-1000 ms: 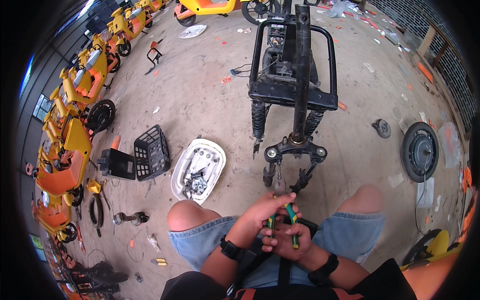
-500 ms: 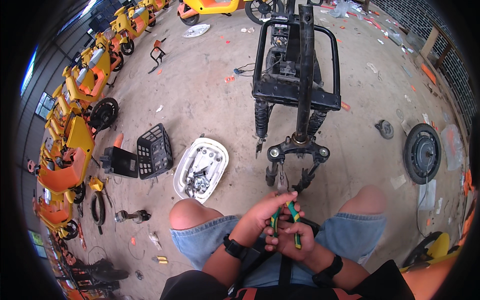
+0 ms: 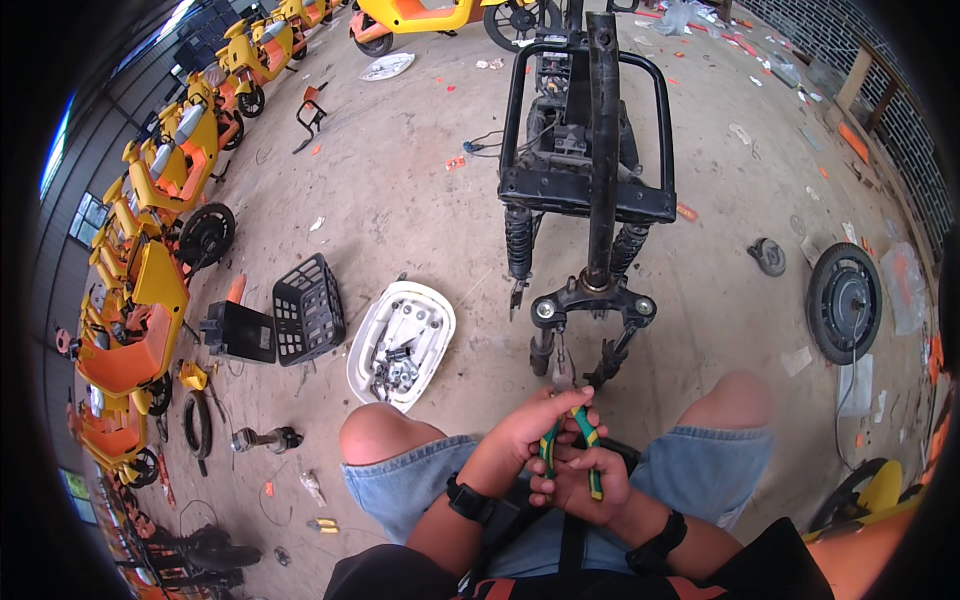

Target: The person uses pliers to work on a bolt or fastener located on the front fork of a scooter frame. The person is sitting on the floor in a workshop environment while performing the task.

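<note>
Hardly moved since before: green-yellow pliers [image 3: 588, 430], held tight in curled fingers of left hand [image 3: 525, 422] and right hand [image 3: 574, 495], between the knees [image 3: 382, 435]. Probably hard, stiff, not too heavy; best held by both handles [image 3: 547, 452].

A scooter workshop is indicated: yellow-and-orange scooters [image 3: 148, 315] are lined up at far left, a bare black metal chassis [image 3: 560, 190] is seen at upper centre, and loose silvery parts [image 3: 402, 372] are held in a white plastic tray [image 3: 447, 335] left of centre.
</note>
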Demonstrator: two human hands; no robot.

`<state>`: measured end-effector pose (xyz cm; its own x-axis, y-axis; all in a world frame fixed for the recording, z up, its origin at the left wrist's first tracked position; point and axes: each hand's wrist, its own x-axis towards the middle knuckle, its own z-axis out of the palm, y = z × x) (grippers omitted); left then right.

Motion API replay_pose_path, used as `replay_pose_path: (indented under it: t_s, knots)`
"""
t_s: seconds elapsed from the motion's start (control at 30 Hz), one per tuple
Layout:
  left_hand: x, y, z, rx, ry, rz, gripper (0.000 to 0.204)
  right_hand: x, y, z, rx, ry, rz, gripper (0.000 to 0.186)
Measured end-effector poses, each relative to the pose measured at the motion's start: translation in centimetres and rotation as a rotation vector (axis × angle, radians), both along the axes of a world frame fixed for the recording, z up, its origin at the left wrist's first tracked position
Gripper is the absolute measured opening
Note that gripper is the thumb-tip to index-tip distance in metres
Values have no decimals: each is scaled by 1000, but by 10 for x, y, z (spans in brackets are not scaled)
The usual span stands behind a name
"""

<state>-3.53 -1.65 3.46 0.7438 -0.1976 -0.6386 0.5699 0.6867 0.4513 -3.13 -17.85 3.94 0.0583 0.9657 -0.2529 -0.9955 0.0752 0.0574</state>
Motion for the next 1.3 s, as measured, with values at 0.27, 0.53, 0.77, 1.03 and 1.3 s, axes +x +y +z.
replay_pose_path:
  t_s: [0.27, 0.53, 0.77, 1.03, 1.3]
  knots:
    - [-1, 1, 8, 67, 40, -11, 30, -1, 2, -2, 3, -50, 16, 49]
    - [-1, 1, 8, 49, 26, -4, 30, 0, -3, -9, 24, -81, 22, 53]
    - [-1, -1, 9, 11, 22, 20, 27, 4, -4, -2, -58, -198, 56, 56]
    - [-3, 0, 1, 13, 9, 47, 27, 6, -3, 0, -135, -221, 69, 53]
    - [-2, 3, -7, 113, 1, 47, 30, 1, 0, 6, -597, -566, -22, 55]
